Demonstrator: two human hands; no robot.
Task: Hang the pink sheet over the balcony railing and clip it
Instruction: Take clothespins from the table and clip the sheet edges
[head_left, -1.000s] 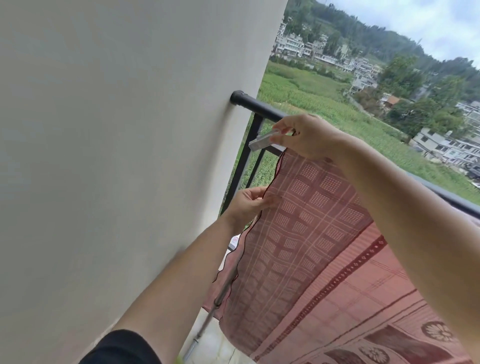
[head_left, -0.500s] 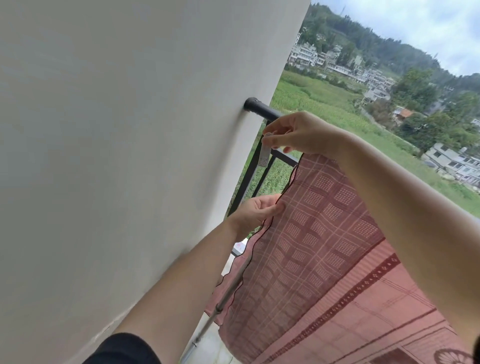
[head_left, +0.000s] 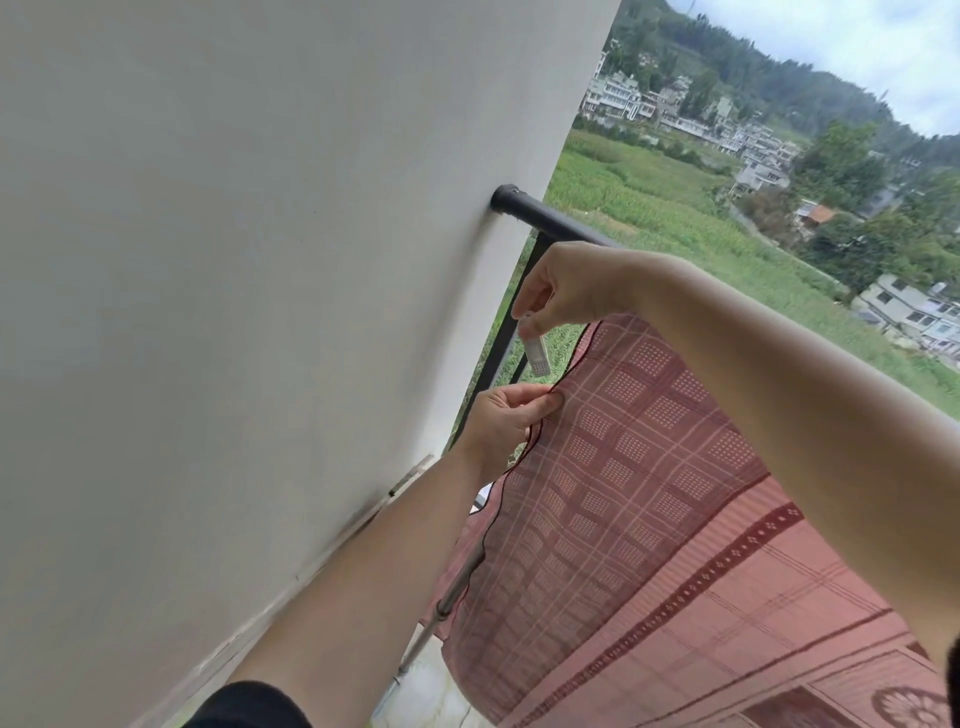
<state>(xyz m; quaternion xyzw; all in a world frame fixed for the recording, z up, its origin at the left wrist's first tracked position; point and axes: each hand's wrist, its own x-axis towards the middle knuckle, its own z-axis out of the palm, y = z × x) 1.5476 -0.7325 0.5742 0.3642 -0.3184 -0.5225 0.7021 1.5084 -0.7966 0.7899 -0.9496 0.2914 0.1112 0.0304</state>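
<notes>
The pink checked sheet (head_left: 639, 467) hangs draped over the black balcony railing (head_left: 550, 221), which meets the white wall at the left. My left hand (head_left: 501, 423) pinches the sheet's dark-trimmed left edge a little below the rail. My right hand (head_left: 576, 286) is above it, close to the rail, holding a pale translucent clip (head_left: 537, 353) that points downward just above the left hand's fingers. Whether the clip's jaws are apart is not visible. My right forearm hides the rail further to the right.
A large white wall (head_left: 260, 312) fills the left side, close to my left arm. A silver pole (head_left: 452, 597) runs down beside the sheet's edge above the tiled floor (head_left: 431, 691). Beyond the railing lie green fields and distant houses.
My right hand has turned the clip from lying sideways to pointing down and lowered it toward the left hand. The left hand keeps hold of the sheet's edge.
</notes>
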